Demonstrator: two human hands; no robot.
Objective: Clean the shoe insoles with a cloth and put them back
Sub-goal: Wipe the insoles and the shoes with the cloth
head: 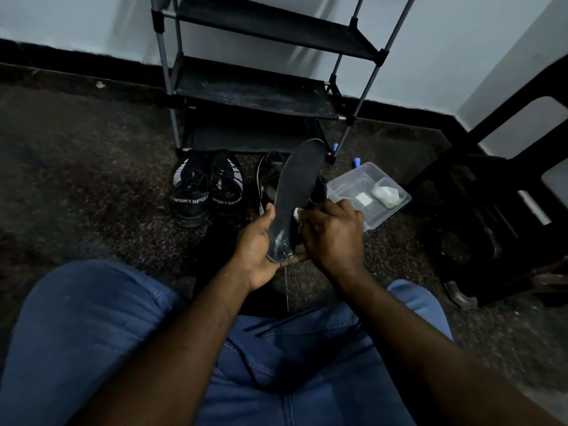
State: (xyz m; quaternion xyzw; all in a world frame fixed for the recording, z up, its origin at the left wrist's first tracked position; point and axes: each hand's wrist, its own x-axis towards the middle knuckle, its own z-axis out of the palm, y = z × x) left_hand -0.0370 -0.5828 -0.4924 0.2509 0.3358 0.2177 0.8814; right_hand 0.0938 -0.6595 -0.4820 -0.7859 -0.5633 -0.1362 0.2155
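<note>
Insole: a black insole (299,182) was held above the floor, heel end low and toe end pointing toward the shoe rack (255,93).
Left hand: the left hand (258,250) gripped the heel end, thumb on the near edge and fingers beneath.
Right hand: the right hand (332,235) was curled round a white cloth (297,214), pressing it against the insole's right edge.
Nearby: a clear container (396,207) lay just beside the right hand, with an open black shoe (270,176) behind the insole.
Hazard 1: supported at the heel alone, the insole would probably buckle or slip under firm wiping.
Hazard 2: a wide stroke could knock the container.
</note>
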